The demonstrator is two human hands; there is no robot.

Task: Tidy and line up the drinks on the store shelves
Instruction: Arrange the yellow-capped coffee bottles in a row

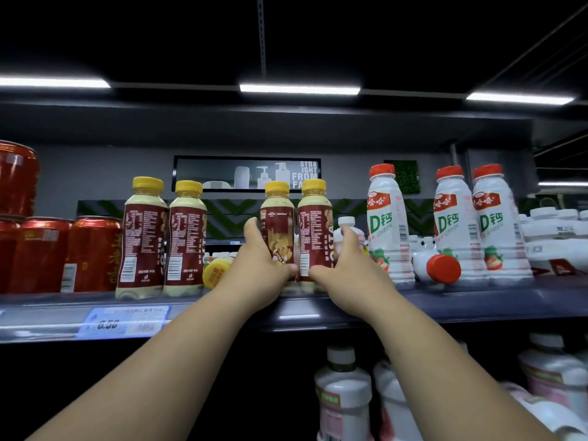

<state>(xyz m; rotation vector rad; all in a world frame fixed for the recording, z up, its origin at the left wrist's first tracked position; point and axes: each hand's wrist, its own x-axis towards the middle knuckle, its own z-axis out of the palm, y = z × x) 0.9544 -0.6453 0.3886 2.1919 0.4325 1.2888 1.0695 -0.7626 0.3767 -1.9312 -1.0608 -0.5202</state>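
On the upper shelf (477, 300), L to R: red cans (92, 253) packed tight, two yellow-cap Costa bottles (165, 237) fronted at the edge w/ a gap after them. Left hand (259, 265) wraps the third Costa bottle (277, 230), right hand (345, 265) wraps the fourth (315, 230), fingers curled round each, prob. to slide the pair left and close the gap. Further R, one white red-cap milk bottle (436, 267) lies tipped between upright ones (388, 224), not yet stood up.
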